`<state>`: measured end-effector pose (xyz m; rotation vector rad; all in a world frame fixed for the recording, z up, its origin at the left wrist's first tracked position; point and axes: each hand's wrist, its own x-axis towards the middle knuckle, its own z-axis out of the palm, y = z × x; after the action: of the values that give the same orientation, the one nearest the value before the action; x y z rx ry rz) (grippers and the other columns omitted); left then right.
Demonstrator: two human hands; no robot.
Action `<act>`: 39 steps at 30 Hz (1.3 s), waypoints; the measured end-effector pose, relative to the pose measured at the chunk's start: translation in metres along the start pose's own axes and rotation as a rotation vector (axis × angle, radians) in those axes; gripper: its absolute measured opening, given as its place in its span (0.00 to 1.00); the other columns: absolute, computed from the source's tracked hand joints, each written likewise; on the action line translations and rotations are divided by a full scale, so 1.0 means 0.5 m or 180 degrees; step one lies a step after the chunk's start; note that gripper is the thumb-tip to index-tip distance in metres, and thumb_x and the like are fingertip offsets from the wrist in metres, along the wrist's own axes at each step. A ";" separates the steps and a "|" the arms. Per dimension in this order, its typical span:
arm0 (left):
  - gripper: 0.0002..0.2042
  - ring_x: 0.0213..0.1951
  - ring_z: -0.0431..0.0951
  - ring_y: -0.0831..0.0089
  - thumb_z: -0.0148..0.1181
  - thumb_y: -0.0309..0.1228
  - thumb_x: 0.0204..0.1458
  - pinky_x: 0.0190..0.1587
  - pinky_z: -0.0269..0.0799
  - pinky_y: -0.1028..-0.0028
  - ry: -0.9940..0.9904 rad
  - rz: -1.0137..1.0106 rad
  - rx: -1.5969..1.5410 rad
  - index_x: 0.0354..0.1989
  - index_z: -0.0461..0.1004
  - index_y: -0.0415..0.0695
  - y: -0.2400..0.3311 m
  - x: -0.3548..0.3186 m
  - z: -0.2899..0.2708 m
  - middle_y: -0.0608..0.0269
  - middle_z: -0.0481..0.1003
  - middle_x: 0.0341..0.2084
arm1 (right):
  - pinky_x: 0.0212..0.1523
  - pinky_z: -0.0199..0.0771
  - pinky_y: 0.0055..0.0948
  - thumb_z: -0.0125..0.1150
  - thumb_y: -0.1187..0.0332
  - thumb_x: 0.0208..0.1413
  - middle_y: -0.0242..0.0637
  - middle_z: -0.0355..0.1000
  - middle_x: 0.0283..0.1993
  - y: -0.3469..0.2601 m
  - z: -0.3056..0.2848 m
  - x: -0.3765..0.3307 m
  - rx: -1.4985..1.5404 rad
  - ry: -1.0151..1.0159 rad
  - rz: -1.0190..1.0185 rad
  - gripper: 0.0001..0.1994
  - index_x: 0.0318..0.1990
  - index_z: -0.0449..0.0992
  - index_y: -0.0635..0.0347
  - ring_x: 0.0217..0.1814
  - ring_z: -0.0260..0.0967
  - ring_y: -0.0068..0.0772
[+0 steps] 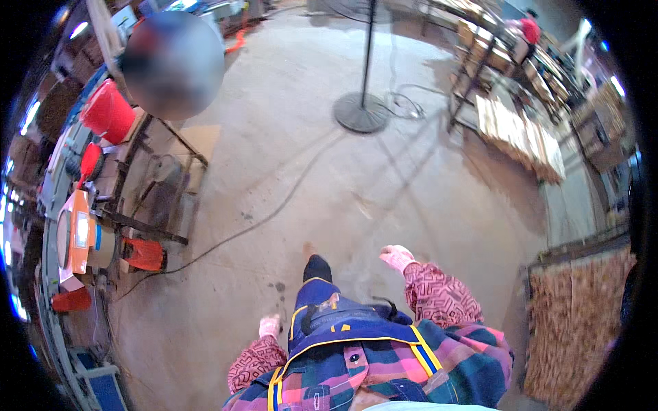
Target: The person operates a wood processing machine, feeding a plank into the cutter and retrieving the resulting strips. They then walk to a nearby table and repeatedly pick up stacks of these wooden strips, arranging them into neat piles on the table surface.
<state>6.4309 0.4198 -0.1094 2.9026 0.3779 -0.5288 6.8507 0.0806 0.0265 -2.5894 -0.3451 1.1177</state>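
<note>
My left hand (271,325), in a pale pink glove, hangs low beside the blue apron (343,322), over the floor. It is small and smeared, so the set of its fingers does not show. On the other side, my right hand (397,257) is held out ahead of the body, gloved the same way. Its fingers are loosely bent and partly apart, with nothing seen in them. Neither hand touches any object. Patterned red sleeve covers (444,294) wrap both forearms. One dark shoe (317,269) shows past the apron's edge.
Along the left stand a bench with a red bucket (108,113), an orange scale (77,231) and an orange bin (144,254). A cable (274,211) crosses the floor to a round-based stand (361,113). Wood strips (519,137) and a stacked block (576,322) lie right; a person (529,31) works beyond.
</note>
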 end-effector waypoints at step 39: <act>0.16 0.44 0.78 0.57 0.51 0.45 0.55 0.49 0.73 0.59 -0.0244 -0.2068 -0.1884 0.40 0.80 0.50 -0.784 2.092 -0.687 0.52 0.78 0.39 | 0.49 0.72 0.29 0.59 0.58 0.49 0.40 0.79 0.43 -1.652 -0.999 1.889 -0.0904 -0.1079 -0.2664 0.20 0.47 0.79 0.57 0.46 0.75 0.32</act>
<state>7.3809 1.0916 -0.2206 2.1446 1.2400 -0.4936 7.7676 1.0721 0.0242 -2.0449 -1.5761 1.1988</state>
